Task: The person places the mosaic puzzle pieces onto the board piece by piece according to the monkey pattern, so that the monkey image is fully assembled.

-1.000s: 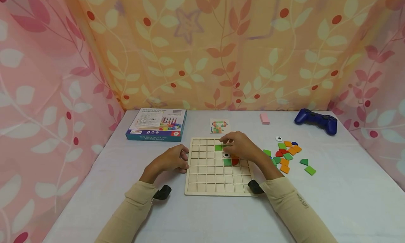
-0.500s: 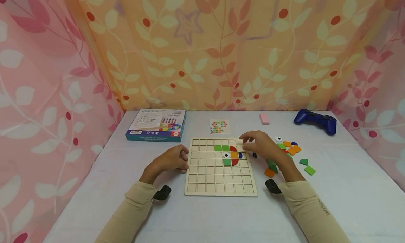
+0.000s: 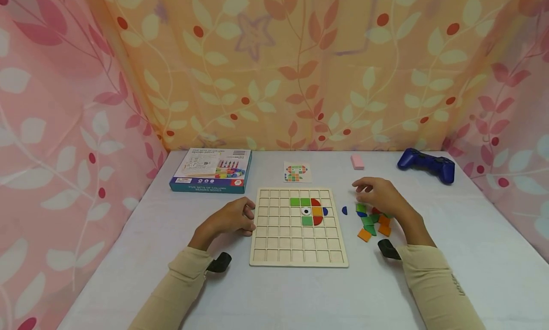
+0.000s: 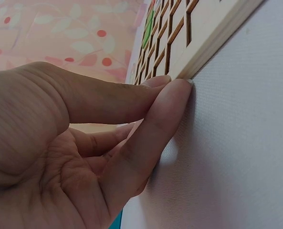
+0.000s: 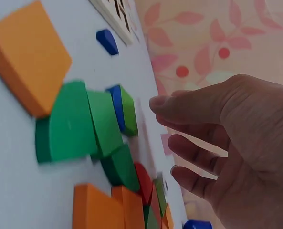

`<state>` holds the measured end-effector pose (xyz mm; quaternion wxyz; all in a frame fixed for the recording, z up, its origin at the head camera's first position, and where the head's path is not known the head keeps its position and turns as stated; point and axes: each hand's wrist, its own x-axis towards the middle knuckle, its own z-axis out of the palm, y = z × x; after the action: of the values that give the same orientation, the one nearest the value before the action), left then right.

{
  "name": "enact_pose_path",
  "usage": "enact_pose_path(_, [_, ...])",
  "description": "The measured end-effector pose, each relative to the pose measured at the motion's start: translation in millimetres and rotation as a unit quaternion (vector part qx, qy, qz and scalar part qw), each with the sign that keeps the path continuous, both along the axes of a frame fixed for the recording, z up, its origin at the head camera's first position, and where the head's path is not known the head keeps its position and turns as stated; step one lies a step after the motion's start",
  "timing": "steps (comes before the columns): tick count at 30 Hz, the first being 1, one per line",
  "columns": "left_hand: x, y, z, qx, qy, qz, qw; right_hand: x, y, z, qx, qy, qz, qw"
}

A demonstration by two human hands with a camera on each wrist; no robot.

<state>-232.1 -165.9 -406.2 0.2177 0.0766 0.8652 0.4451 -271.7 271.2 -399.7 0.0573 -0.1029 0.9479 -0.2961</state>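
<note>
Presently my left hand (image 3: 231,218) is resting, bent and unclasped, against the left edge of the wooden grid board (image 3: 285,254). My right hand (image 3: 381,195) is hovering over the coloured tiles (image 3: 367,221), right of the board, fingers slack and holding nothing. A blue half-round piece (image 3: 345,211) is lying between that hand and the board. Behind the board a patterned card (image 3: 297,172) is lying, a box (image 3: 211,170) to its left, a pink block (image 3: 357,162) and blue controller (image 3: 426,166) to its right.

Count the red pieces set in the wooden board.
2: in the head view, one red piece directly above the orange piece, the other red piece directly below it. None looks hidden.
</note>
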Motion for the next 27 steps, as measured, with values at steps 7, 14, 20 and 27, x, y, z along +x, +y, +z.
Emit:
enact_pose_path(7, [0.2,0.5,0.0,-0.004,0.0,0.002,1.0,-0.6,24.2,-2.5,-0.002,0.0,-0.026,1.0])
enact_pose_path(14, [1.0,0.7,1.5,-0.001,-0.007,0.004,1.0,0.0,45.5,0.0,-0.002,-0.007,-0.039,0.999])
enact_pose_path(20, [0.8,0.5,1.8,0.002,-0.008,0.004,1.0,1.4,57.5,-1.0,-0.016,-0.039,-0.058,0.997])
enact_pose_path(27, [0.6,0.6,1.3,0.002,-0.011,0.002,0.9999,3.0,63.5,-3.3,-0.026,-0.075,-0.071,0.994])
